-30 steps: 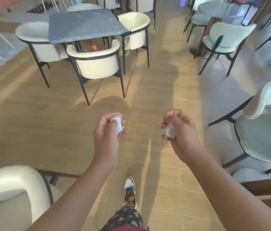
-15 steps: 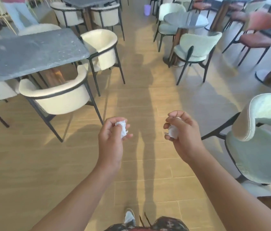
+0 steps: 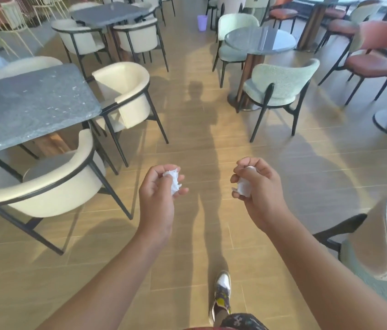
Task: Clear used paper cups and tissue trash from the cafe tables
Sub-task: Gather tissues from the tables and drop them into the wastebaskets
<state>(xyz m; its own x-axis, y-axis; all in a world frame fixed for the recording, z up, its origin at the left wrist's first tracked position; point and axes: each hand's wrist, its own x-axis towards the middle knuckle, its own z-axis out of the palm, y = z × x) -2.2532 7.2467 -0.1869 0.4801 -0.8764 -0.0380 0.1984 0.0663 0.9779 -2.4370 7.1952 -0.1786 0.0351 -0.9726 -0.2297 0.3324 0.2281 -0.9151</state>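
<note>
Over plank floor (image 3: 187,144), both hands grip crumpled white tissue wads.

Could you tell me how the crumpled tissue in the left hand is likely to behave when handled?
The crumpled tissue looks soft and very light: the left hand pinches it with fingertips alone. Its wrinkled wad would probably squash, not break. Part of it sticks out, so it might slip free.
</note>
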